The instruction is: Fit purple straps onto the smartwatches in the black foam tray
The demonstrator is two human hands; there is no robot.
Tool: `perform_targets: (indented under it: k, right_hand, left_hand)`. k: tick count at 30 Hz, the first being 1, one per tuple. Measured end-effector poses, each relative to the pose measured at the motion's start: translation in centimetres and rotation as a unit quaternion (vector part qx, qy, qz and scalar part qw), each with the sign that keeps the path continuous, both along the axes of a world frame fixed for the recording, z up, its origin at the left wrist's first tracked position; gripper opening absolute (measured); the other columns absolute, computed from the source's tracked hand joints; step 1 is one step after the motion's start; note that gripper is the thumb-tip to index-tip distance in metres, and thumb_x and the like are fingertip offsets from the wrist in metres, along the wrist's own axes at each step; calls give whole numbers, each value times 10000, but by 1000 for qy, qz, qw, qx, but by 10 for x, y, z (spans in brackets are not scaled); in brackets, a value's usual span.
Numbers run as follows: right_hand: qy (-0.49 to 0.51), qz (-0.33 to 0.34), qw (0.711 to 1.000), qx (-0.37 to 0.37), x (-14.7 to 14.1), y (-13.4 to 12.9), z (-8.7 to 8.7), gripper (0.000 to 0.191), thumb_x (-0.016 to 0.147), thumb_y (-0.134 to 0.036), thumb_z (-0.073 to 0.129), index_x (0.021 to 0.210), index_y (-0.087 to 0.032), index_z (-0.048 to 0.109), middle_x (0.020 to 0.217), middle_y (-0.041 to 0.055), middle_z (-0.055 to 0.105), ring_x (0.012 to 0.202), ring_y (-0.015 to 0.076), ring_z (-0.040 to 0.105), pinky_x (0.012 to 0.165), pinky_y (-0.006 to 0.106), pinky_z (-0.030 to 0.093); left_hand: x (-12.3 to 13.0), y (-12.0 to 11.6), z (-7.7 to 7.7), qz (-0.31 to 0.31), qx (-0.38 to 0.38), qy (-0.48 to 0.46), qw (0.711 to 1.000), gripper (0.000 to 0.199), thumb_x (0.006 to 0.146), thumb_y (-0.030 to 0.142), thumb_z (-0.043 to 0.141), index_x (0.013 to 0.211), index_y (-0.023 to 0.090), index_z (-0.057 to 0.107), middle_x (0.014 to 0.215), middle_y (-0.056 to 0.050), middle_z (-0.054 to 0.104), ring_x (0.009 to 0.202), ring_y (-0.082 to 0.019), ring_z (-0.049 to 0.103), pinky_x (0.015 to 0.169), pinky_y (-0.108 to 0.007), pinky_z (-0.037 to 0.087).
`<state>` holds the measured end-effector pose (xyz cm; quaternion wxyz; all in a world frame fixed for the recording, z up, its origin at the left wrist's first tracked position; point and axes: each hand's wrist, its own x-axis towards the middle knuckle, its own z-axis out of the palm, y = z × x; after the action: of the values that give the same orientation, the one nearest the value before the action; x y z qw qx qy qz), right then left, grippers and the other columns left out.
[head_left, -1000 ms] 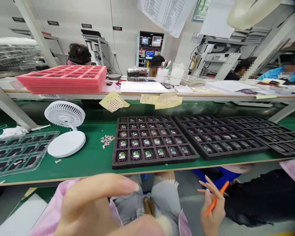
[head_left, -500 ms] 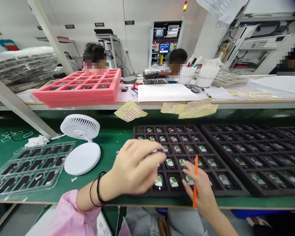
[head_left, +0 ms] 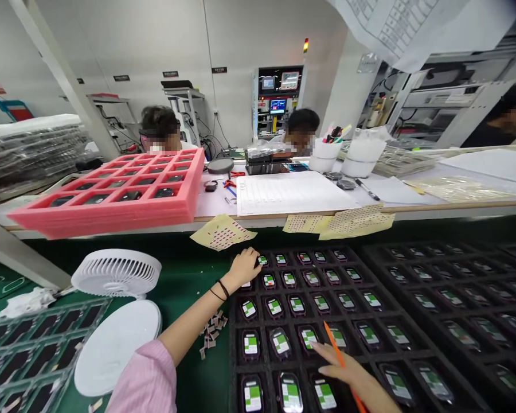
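Observation:
My left hand (head_left: 243, 267) reaches over the far left corner of a black foam tray (head_left: 236, 361). Its fingers bend down beside a square watch-like device (head_left: 262, 260) with a green and white screen; whatever they grip is hidden beneath them. In my right hand (head_left: 348, 370) a slim orange pointed stick (head_left: 334, 343) lies against the palm side, tip pointing up and away. The fingers of this hand stretch over the tray's nearer rows, close to another watch-like device (head_left: 308, 337). Similar devices fill the visible pockets.
A second black foam tray (head_left: 430, 338) stands to the right. On the left are a white fan (head_left: 116, 275) and a clear tray of black parts (head_left: 34, 338). Small pale tabs (head_left: 212, 331) lie beside the foam tray. A pink foam tray (head_left: 163, 206) sits on the shelf; people are behind.
My left hand has moved away from me, from above the tray's near part to its far left corner. My right hand keeps the orange stick. The view has shifted closer to the trays.

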<state>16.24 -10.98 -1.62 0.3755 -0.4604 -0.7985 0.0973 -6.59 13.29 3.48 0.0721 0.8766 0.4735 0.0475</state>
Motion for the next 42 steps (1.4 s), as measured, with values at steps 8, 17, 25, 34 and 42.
perform_targets:
  k: [8, 17, 25, 34, 42]
  right_hand:
    - [-64, -50, 985, -152, -2, 179, 60, 199, 928, -268, 451, 1039, -212, 607, 1004, 79, 698, 911, 193, 655, 843, 334, 508]
    - [-117, -133, 961, -214, -22, 252, 19, 192, 877, -166, 499, 1008, -106, 625, 963, 181, 693, 1012, 288, 620, 834, 342, 445]
    - [13, -100, 963, -252, -16, 259, 12, 210, 899, -218, 447, 948, -170, 645, 997, 99, 707, 948, 230, 647, 838, 306, 440]
    - [256, -91, 920, -284, -17, 247, 20, 244, 875, -299, 422, 924, -159, 617, 932, 108, 687, 759, 199, 659, 612, 286, 473]
    - [440, 29, 809, -389, 8, 163, 69, 340, 771, -327, 631, 1083, -197, 598, 893, 61, 662, 687, 194, 693, 420, 218, 417]
  left_hand:
    - [25, 26, 0, 46, -41, 30, 998, 367, 720, 318, 718, 1030, 140, 634, 1163, -166, 577, 1100, -341, 540, 892, -440, 446]
    - [20, 25, 0, 62, -21, -60, 996, 353, 589, 279, 791, 884, 159, 638, 1132, -132, 577, 1127, -342, 518, 927, -421, 427]
    - [12, -3, 2, 66, -154, -389, 906, 428, 681, 238, 718, 1008, 191, 445, 927, -20, 620, 744, -138, 623, 641, -261, 508]
    - [21, -46, 22, 58, -319, -616, 719, 632, 537, 234, 831, 1072, 176, 499, 949, -50, 648, 741, -125, 610, 580, -203, 437]
    - [30, -78, 40, 40, -321, -603, 729, 481, 725, 349, 697, 1152, 193, 542, 971, -57, 639, 675, -115, 613, 463, -173, 387]
